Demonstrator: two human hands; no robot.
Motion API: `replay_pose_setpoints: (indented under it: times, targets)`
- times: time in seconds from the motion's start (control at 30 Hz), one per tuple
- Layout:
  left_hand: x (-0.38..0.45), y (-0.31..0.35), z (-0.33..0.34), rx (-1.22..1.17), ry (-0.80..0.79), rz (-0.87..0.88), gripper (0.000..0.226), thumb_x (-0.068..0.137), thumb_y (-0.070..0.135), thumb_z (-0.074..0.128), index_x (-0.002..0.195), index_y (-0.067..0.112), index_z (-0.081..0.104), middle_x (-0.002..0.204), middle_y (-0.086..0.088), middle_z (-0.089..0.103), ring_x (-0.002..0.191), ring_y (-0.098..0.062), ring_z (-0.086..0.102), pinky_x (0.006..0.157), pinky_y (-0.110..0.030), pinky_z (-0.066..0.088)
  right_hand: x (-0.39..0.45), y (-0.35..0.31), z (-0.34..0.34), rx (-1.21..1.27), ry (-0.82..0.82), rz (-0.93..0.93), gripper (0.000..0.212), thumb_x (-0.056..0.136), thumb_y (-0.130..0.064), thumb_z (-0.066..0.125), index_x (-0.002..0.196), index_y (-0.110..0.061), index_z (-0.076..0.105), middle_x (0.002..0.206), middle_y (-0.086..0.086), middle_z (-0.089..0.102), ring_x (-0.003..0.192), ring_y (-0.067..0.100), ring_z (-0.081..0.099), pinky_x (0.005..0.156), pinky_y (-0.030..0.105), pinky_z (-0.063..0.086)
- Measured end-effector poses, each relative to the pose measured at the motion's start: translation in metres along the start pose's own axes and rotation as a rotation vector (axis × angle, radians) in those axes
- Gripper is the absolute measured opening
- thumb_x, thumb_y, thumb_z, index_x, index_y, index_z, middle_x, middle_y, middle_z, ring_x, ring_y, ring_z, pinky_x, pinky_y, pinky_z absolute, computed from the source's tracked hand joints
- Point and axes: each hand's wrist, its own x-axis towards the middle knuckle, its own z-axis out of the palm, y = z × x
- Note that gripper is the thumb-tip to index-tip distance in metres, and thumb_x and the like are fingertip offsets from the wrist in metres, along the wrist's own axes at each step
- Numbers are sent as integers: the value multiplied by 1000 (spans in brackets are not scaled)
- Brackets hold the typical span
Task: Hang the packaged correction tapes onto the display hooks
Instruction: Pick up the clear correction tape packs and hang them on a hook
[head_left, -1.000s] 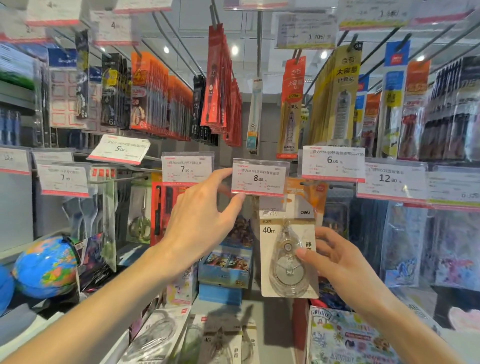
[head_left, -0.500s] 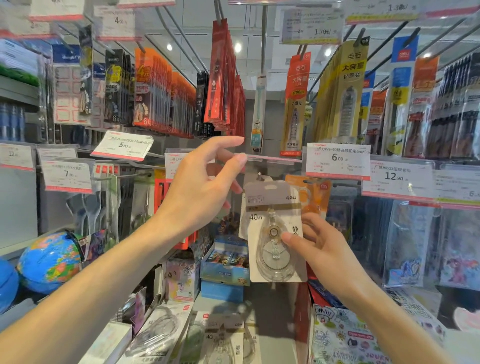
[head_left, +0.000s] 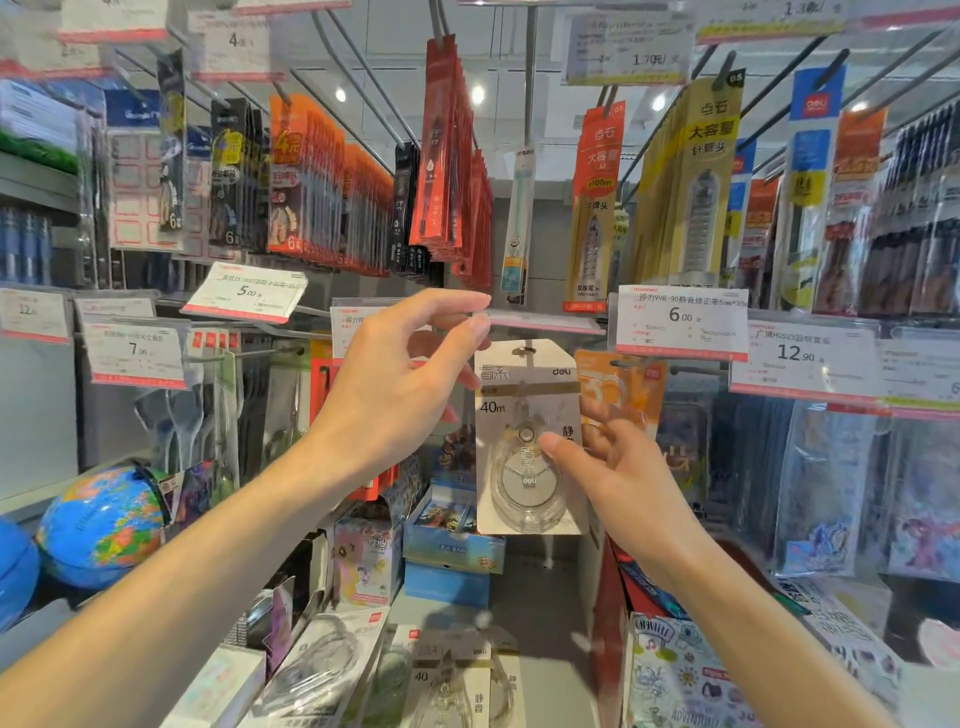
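Head view, nearest first: more packaged correction tapes (head_left: 447, 686) lie flat at the bottom of the frame, waiting their turn. Above them the two forearms reach up to the rack. The right hand (head_left: 618, 478) grasps the correction tape card (head_left: 527, 436) at its right edge, thumb pressed on the clear blister and fingers behind. The left hand (head_left: 400, 395) is raised with thumb and forefinger lifting the price tag flap (head_left: 540, 319), which is tipped up to near level, baring the hook tip (head_left: 523, 351).

The step in hand appears to be threading: the card's hang hole sits right at the hook tip, though whether the wire has passed through it cannot be told. The next move would call for pushing the card straight back along the hook, then letting the flap drop.

The card hangs upright, its long axis vertical, hang hole at the top, printed face and blister toward the camera. Beyond it an orange pack (head_left: 621, 389) hangs on the neighbouring hook.
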Motion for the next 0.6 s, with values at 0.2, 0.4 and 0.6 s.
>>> replay_pose_setpoints:
  times: [0.2, 0.4, 0.6]
  targets:
    - [-5, -4, 0, -20, -19, -9, 22, 99, 23, 62, 119, 26, 69, 97, 7, 75, 75, -13, 74, 45, -23, 53, 1, 7, 9, -31, 44, 14, 46, 99, -18, 65, 135, -37, 43, 114, -16, 75, 102, -4, 73, 90, 19, 59]
    - [-31, -32, 5, -82, -65, -108, 43, 97, 22, 63, 138, 31, 57, 99, 13, 75, 83, -14, 75, 51, -25, 56, 1, 17, 19, -209, 94, -71, 72, 99, -35, 64, 155, -50, 20, 142, -31, 47, 135, 2, 53, 115, 38, 44]
    - [-45, -85, 21, 140, -85, -196, 41, 97, 31, 63, 135, 41, 51, 110, 22, 67, 103, 2, 64, 80, -17, 57, 11, 23, 21, -314, 108, -27, 84, 99, -15, 57, 156, -56, 12, 143, -35, 45, 133, -1, 54, 107, 48, 53]
